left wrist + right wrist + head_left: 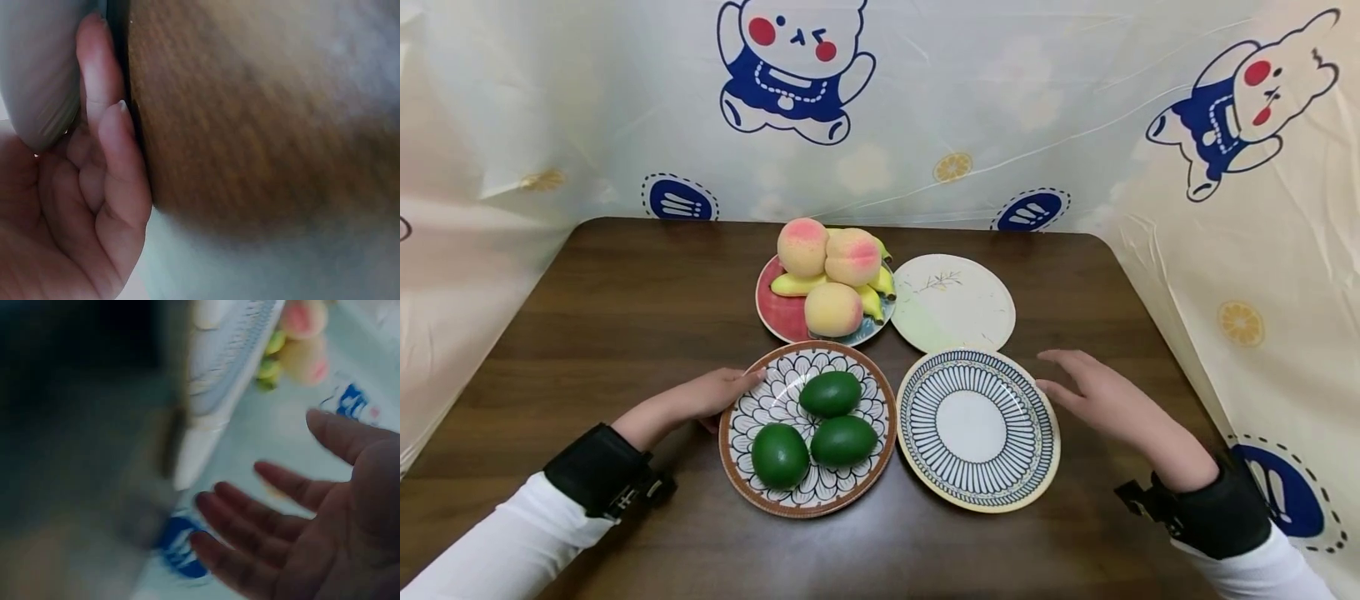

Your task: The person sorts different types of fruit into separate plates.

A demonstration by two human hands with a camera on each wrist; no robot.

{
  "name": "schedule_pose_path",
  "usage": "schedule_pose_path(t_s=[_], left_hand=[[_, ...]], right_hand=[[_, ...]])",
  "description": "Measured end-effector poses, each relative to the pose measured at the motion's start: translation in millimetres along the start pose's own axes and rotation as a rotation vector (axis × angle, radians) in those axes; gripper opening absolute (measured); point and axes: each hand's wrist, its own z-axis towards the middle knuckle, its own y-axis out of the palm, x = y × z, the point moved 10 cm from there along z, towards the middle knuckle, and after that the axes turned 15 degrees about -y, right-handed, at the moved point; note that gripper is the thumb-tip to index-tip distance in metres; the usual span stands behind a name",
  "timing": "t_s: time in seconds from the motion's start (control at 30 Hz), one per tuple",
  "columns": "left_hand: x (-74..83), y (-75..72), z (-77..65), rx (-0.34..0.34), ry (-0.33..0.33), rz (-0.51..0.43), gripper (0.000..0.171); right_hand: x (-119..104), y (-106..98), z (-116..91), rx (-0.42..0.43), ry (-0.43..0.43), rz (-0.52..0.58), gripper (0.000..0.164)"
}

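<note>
Plate with brown rim, holding three green oval fruits; left hand at its left edge, thumb over rim, fingers curled beneath, gripping it. Yellow-rimmed plate just right of brown-rimmed plate; right hand farther right, fingers extended and apart, holding nothing. Behind brown-rimmed plate: red-and-blue plate with peaches and bananas. Behind it and rightward: pale plate, sprig motif.
</note>
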Motion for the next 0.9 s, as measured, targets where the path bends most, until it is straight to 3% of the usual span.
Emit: schedule_pose_path(t_s=[0.07, 0.13, 0.27, 0.33, 0.43, 0.6, 0.73, 0.83, 0.9], left_hand=[[0.6, -0.6, -0.1, 0.002, -0.003, -0.001, 0.052], [0.9, -1.2, 0.0, 0.005, -0.007, 0.001, 0.052], [0.5, -1.5, 0.6, 0.001, -0.007, 0.002, 0.053], [0.0, -1.2, 0.8, -0.003, -0.006, 0.0, 0.053], [-2.1, -1.5, 1.3, -0.004, -0.012, 0.0, 0.055], [-7.9, -5.4, -1.2, 0.025, -0.001, 0.014, 0.059], [-11.0, -9.3, -10.4, -0.006, 0.01, 0.022, 0.057], [-7.8, -22.8, -22.2, -0.004, -0.011, 0.102, 0.059], [1.8, -40.2, -31.6, 0.056, -0.007, 0.206, 0.06]], right_hand=[[21, 17, -10, -0.054, 0.082, 0.116, 0.057], [32, 37, -18, -0.107, 0.115, 0.31, 0.06], [36, 69, -25, -0.165, 0.124, 0.716, 0.059], [35, 76, -25, -0.155, 0.113, 0.82, 0.059], [34, 81, -23, -0.136, 0.093, 0.877, 0.06], [35, 84, -23, -0.124, 0.083, 0.872, 0.06], [35, 86, -25, -0.108, 0.074, 0.868, 0.06], [35, 85, -25, -0.098, 0.063, 0.868, 0.06], [35, 84, -25, -0.094, 0.053, 0.871, 0.059]])
